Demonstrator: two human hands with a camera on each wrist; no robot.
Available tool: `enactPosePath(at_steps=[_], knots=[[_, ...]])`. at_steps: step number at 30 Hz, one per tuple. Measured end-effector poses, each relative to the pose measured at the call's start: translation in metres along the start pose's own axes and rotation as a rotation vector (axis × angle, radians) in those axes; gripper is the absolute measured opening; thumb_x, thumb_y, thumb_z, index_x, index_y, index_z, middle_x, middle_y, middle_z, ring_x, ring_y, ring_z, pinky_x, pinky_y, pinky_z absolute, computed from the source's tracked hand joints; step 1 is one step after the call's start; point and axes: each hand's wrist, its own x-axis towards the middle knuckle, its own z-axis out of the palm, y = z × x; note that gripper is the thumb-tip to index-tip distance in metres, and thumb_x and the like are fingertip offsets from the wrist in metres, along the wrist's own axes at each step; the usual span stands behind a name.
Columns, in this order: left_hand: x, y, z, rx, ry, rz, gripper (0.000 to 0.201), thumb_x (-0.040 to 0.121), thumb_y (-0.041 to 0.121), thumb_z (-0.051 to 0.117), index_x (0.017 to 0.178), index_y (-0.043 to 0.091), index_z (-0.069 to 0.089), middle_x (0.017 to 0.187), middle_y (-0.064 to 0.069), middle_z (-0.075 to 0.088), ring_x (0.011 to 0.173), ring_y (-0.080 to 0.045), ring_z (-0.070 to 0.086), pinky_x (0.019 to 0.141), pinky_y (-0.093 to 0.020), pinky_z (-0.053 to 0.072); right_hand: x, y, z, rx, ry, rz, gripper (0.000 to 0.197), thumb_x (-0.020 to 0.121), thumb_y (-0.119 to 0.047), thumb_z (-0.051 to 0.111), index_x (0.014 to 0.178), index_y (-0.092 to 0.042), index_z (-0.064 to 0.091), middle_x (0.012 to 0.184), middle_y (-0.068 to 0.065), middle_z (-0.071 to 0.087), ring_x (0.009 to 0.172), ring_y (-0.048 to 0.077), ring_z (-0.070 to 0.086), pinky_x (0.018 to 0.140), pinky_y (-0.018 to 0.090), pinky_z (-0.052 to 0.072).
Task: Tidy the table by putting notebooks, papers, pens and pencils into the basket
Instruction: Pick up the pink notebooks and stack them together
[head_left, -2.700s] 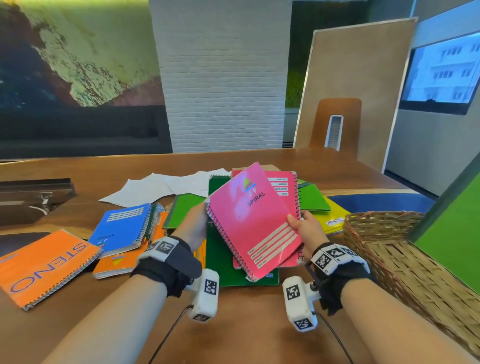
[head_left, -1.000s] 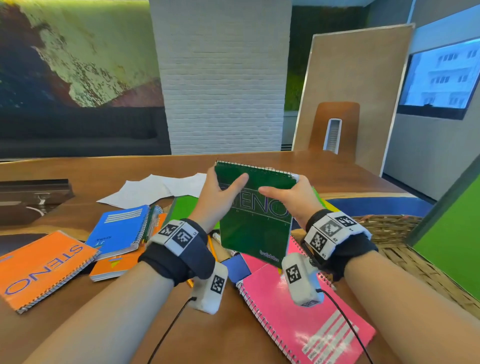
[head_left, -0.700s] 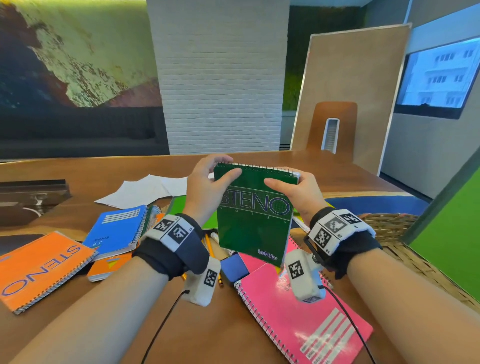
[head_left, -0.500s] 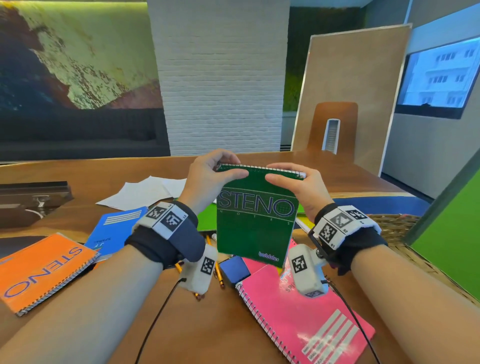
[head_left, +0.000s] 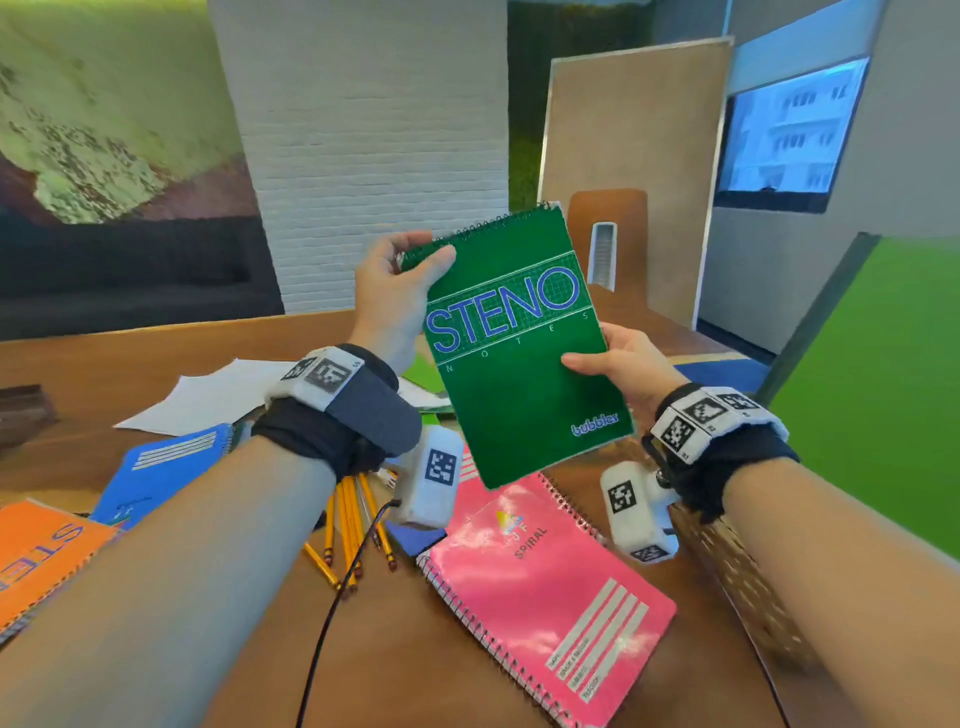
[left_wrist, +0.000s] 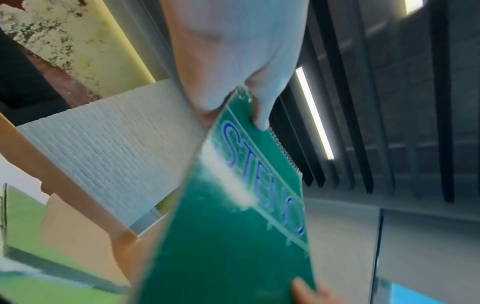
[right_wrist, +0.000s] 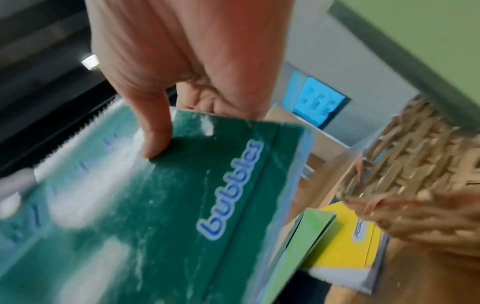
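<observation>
We log the green notebook (head_left: 519, 353), printed "STENO NOTES" and "bubbles", held above the table (head_left: 415, 665), left hand (head_left: 389, 301) pinching its spiral corner, right hand (head_left: 623, 369) gripping its right edge.

- Ahead of your hands stands a white brick pillar (head_left: 363, 130), with a mossy wall mural (head_left: 98, 124) to its left.
- Beyond your right hand, a tan board (head_left: 634, 135) leans upright, a brown chair back (head_left: 608, 228) before it.
- Right of that, a window (head_left: 789, 130) shows a building.
- A green panel (head_left: 883, 384) rises beside your right wrist.
</observation>
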Motion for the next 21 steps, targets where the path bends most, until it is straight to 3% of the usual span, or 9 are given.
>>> enactPosePath(at_steps=[2,6,9,11,12,14,15,18,21], knots=[[-0.004,-0.011,0.015,0.064,-0.076,-0.115,0.024,0.085,0.009,0.067,0.099,0.023,0.052,0.110,-0.016,0.061,0.096,-0.035,0.061,0.077,-0.045,0.053,-0.002,-0.006,-0.024,-0.010,0.082,-0.007,0.033,0.083,0.010,0.058,0.111,-0.008,0.061,0.073,-0.004,0.072,0.061,0.011,0.067,0.059,0.025,0.058],[-0.022,-0.039,0.051,0.140,-0.225,-0.262,0.063,0.078,-0.005,0.070,0.127,0.017,0.037,0.115,-0.018,0.057,0.095,-0.032,0.065,0.074,-0.045,0.058,-0.013,-0.013,-0.070,-0.110,0.176,0.087,0.030,0.086,0.007,0.056,0.113,-0.006,0.059,0.090,0.009,0.066,0.068,0.019,0.063,0.055,0.025,0.057],[-0.037,-0.051,0.080,0.150,-0.317,-0.337,0.080,0.076,-0.008,0.071,0.137,0.021,0.028,0.102,-0.012,0.054,0.069,-0.025,0.063,0.056,-0.033,0.058,-0.021,-0.006,-0.106,-0.272,0.204,0.183,0.031,0.085,0.003,0.060,0.116,0.000,0.058,0.097,0.013,0.064,0.078,0.028,0.062,0.075,0.039,0.056],[-0.042,-0.058,0.097,0.185,-0.351,-0.350,0.079,0.079,-0.003,0.071,0.140,0.023,0.027,0.092,-0.006,0.049,0.057,-0.020,0.058,0.052,-0.030,0.056,-0.029,0.000,-0.126,-0.406,0.208,0.236,0.035,0.084,-0.002,0.064,0.118,0.001,0.058,0.110,0.016,0.062,0.093,0.032,0.063,0.089,0.048,0.051],[-0.044,-0.063,0.104,0.208,-0.372,-0.353,0.077,0.081,0.000,0.070,0.141,0.022,0.028,0.091,-0.006,0.049,0.055,-0.019,0.057,0.051,-0.029,0.055,-0.032,0.004,-0.136,-0.445,0.214,0.257,0.037,0.084,-0.004,0.065,0.119,-0.001,0.057,0.117,0.018,0.061,0.093,0.028,0.065,0.089,0.043,0.052],[-0.048,-0.073,0.120,0.249,-0.415,-0.364,0.071,0.083,0.003,0.068,0.142,0.020,0.032,0.090,-0.008,0.052,0.056,-0.020,0.058,0.050,-0.027,0.054,-0.041,0.009,-0.150,-0.477,0.228,0.274,0.042,0.085,-0.001,0.062,0.126,-0.004,0.054,0.128,0.019,0.057,0.081,0.012,0.065,0.077,0.019,0.053],[-0.050,-0.078,0.127,0.263,-0.436,-0.365,0.068,0.084,0.002,0.068,0.141,0.019,0.034,0.090,-0.009,0.053,0.058,-0.020,0.058,0.051,-0.028,0.054,-0.046,0.010,-0.156,-0.496,0.239,0.289,0.043,0.086,0.000,0.060,0.128,-0.003,0.053,0.131,0.019,0.055,0.083,0.012,0.063,0.073,0.015,0.050],[-0.058,-0.090,0.148,0.282,-0.467,-0.375,0.059,0.086,0.000,0.065,0.135,0.019,0.039,0.099,-0.015,0.058,0.065,-0.022,0.062,0.060,-0.035,0.059,-0.056,0.008,-0.171,-0.607,0.283,0.356,0.045,0.088,-0.003,0.059,0.132,-0.001,0.049,0.135,0.017,0.051,0.117,0.030,0.053,0.094,0.030,0.043],[-0.062,-0.101,0.165,0.279,-0.477,-0.394,0.049,0.087,-0.001,0.062,0.127,0.016,0.039,0.094,-0.011,0.056,0.055,-0.017,0.064,0.063,-0.037,0.060,-0.060,0.002,-0.185,-0.723,0.335,0.374,0.056,0.089,-0.008,0.061,0.140,-0.006,0.040,0.142,0.009,0.044,0.127,0.027,0.046,0.103,0.030,0.035]])
